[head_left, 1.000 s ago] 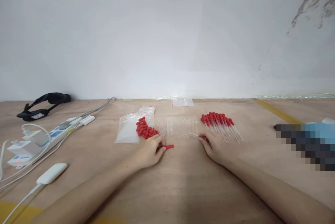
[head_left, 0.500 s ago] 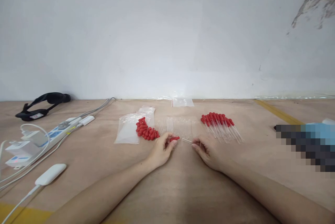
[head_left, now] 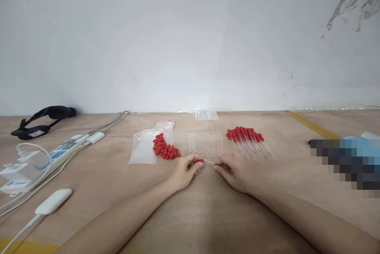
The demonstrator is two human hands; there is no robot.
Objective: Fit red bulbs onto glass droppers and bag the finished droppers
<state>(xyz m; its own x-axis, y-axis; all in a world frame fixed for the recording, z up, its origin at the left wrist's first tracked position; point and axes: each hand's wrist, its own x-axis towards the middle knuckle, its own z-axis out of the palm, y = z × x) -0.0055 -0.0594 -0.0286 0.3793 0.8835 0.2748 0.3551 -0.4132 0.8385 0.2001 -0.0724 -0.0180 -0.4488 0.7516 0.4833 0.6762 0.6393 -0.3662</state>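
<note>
Left hand pinching small red rubber bulb | right hand pinching thin clear glass tube | ends meeting, aligned for fitting

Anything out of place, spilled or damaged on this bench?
Nothing spilled or broken. Red bulbs, clear tubes and finished droppers lie in separate groups. Only the wall's peeled patch at upper right looks damaged.

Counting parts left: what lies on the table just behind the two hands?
A row of clear glass tubes; left of it, a heap of red bulbs. The hands cover the row's near ends.
</note>
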